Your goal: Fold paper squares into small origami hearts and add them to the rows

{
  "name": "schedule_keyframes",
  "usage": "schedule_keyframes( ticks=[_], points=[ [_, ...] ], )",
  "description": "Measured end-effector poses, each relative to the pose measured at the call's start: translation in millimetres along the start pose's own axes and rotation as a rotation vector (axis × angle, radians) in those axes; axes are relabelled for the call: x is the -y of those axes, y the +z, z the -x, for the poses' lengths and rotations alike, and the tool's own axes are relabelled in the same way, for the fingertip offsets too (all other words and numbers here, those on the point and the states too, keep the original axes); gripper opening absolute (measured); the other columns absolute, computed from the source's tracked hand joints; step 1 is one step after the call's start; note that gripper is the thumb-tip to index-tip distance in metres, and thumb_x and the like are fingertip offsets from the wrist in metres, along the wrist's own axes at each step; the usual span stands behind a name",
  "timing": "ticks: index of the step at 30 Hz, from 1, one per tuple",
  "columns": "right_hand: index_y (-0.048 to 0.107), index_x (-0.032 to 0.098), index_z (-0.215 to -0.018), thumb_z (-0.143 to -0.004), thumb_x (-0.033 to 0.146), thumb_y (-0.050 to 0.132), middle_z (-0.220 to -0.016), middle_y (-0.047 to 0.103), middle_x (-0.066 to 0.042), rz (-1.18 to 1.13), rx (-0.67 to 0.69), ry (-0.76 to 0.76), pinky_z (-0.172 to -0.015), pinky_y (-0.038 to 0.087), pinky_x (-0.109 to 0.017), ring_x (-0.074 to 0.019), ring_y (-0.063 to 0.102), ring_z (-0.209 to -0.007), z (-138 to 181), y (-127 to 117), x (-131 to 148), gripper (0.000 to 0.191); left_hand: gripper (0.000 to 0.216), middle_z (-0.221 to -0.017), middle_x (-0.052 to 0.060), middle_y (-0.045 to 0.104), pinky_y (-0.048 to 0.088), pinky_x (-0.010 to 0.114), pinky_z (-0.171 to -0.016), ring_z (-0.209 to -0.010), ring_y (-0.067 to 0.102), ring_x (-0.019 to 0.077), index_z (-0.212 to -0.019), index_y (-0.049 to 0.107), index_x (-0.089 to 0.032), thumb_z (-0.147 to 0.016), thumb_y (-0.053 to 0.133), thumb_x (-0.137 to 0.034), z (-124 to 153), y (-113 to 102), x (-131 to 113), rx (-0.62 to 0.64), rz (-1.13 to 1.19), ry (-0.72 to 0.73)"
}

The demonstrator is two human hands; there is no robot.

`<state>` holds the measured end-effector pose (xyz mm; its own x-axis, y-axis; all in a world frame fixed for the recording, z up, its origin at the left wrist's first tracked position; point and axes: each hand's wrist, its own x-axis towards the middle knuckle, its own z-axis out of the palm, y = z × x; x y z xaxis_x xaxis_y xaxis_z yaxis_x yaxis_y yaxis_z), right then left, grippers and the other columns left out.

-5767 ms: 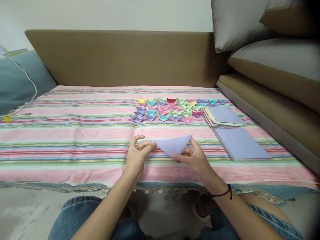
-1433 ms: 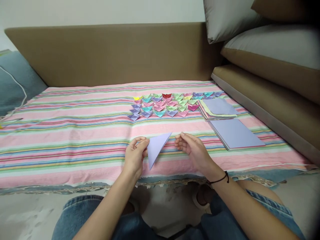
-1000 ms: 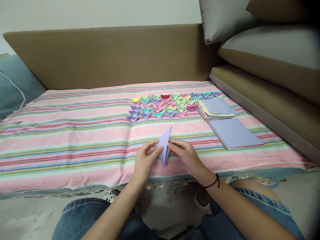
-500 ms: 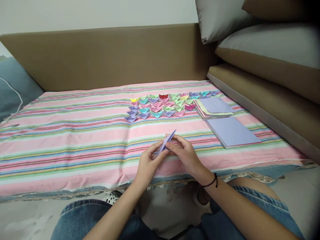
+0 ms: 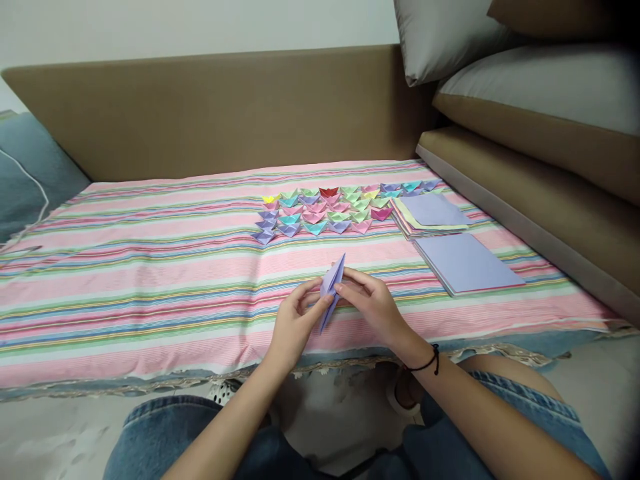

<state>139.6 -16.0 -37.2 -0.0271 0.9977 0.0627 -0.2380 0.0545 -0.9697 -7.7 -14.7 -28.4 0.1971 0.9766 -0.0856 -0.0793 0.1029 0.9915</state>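
Observation:
Between my two hands is a folded purple paper boat, tilted on end above the striped cloth. My left hand pinches its left side between thumb and fingers. From the other side my right hand grips it, thumb in front and fingers partly hidden behind. Beyond the hands, several small folded paper boats in purple, pink, green, blue, yellow and red stand in rows on the cloth.
A stack of purple paper sheets lies to the right, with a second mixed-colour stack behind it. Cushions are piled along the right side. A brown backrest stands at the back of the striped cloth.
The purple paper boat has turned more upright and its folds have spread somewhat, so its lower point shows below my thumbs. My hands have shifted slightly around it.

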Motion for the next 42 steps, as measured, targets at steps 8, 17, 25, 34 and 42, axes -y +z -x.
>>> schedule_keyframes(
  ticks=[8,17,25,34,42],
  points=[
    [0.062,0.021,-0.114,-0.074,0.032,0.067,-0.106,0.069,-0.005,0.031,0.02,-0.021,-0.08,0.054,-0.034,-0.0231,0.065,-0.093,0.1,-2.0,-4.4,0.042,0.041,-0.115,0.008,0.064,0.049,0.031,-0.087,-0.098,0.064,0.0222,-0.109,0.06,-0.016,-0.072,0.068,-0.034,-1.3,-1.5,2.0,0.046,-0.058,0.077],
    [0.064,0.023,-0.112,-0.076,0.03,0.065,-0.109,0.068,-0.002,0.011,0.019,-0.023,-0.07,0.058,-0.032,-0.0222,0.066,-0.091,0.7,-1.2,-2.2,0.036,0.04,-0.112,0.009,0.065,0.051,0.033,-0.083,-0.099,0.062,0.0243,-0.109,0.064,-0.017,-0.076,0.062,-0.038,0.3,-3.2,0.6,0.021,-0.055,0.012],
    [0.057,0.021,-0.115,-0.073,0.016,0.059,-0.116,0.064,-0.006,0.07,-0.038,-0.068,-0.077,0.055,-0.03,-0.0212,0.064,-0.097,0.3,0.5,-8.9,0.042,0.036,-0.116,0.007,0.064,0.047,0.033,-0.088,-0.103,0.06,0.0226,-0.115,0.062,-0.019,-0.087,0.045,-0.034,1.9,-5.0,7.3,-0.047,-0.286,0.163],
    [0.065,0.018,-0.088,-0.062,0.012,0.065,-0.091,0.07,-0.005,0.118,-0.195,-0.151,-0.076,0.053,-0.032,-0.0206,0.065,-0.085,-0.8,-2.6,-18.2,0.027,0.035,-0.138,0.009,0.045,0.029,0.035,-0.107,-0.13,0.037,0.0195,-0.123,0.053,-0.02,-0.09,0.042,-0.025,13.6,2.1,10.2,0.067,-0.534,0.454],
    [0.07,0.021,-0.082,-0.068,0.008,0.059,-0.085,0.069,-0.005,0.381,-0.115,-0.464,-0.071,0.051,-0.032,-0.0206,0.064,-0.083,2.4,-5.7,-0.6,0.022,0.03,-0.123,0.01,0.057,0.05,0.037,-0.086,-0.106,0.059,0.0241,-0.106,0.059,-0.02,-0.083,0.055,-0.039,5.4,2.4,4.5,-0.047,0.149,0.052]
  ],
)
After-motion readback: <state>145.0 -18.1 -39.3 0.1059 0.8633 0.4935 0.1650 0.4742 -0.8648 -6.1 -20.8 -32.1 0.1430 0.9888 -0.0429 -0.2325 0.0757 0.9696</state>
